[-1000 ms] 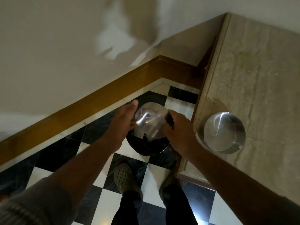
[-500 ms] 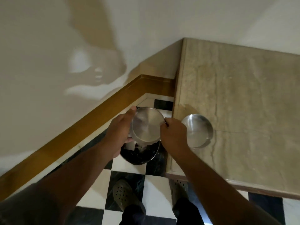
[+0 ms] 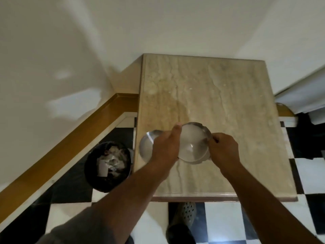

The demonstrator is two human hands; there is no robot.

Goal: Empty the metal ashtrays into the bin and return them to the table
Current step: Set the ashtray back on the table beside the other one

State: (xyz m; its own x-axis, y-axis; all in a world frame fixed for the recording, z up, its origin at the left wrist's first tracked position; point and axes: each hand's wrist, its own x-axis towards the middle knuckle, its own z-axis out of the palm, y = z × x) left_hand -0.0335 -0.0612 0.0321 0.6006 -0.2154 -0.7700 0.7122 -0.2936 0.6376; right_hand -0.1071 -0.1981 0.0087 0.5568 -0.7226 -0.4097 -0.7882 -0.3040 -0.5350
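The desk [image 3: 219, 95] is beige stone, veined with darker streaks; the floor [image 3: 221, 224] is a black-and-white checkerboard; the skirting board [image 3: 70, 143] is golden brown; the wall [image 3: 52, 50] is off-white; both ashtrays [image 3: 192, 147] [image 3: 146, 147] are silvery metal; the bin [image 3: 91, 171] is black, its litter pale grey; the perforated shoe [image 3: 186, 213] is olive-grey.

We see a beige marble-topped table [image 3: 219, 95] filling the centre of the frame. Near its left edge lies one metal ashtray [image 3: 146, 147], partly hidden. Below and around the table runs a black-and-white checkered floor [image 3: 223, 221], where a black bin [image 3: 107, 166] full of rubbish stands at centre left.
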